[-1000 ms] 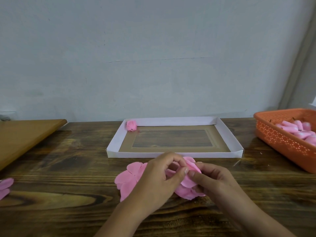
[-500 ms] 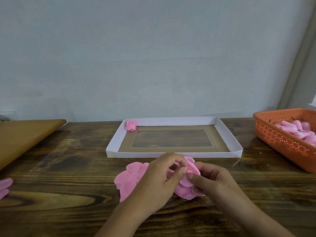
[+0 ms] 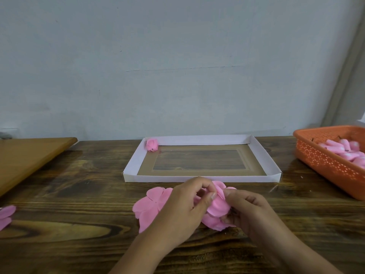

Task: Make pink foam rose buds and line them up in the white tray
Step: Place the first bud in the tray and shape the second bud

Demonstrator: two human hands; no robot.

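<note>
Both hands work on a pink foam rose bud (image 3: pixel 218 206) just in front of the white tray (image 3: pixel 132 164). My left hand (image 3: pixel 184 212) pinches its petals from the left with thumb and fingers. My right hand (image 3: pixel 249 211) grips the bud from the right and below. A flat pink foam petal piece (image 3: pixel 152 204) lies on the table under my left hand, partly hidden. One finished pink bud (image 3: pixel 151 144) sits in the tray's far left corner.
An orange perforated basket (image 3: pixel 327 161) with several pink foam cores stands at the right. A light wooden board (image 3: pixel 25 157) lies at the far left. More pink petals (image 3: pixel 6 215) lie at the left edge. The dark wooden table (image 3: pixel 79 194) meets a grey wall.
The hands have stayed in place; the fingers have shifted slightly, wrapping the petals closer round the bud.
</note>
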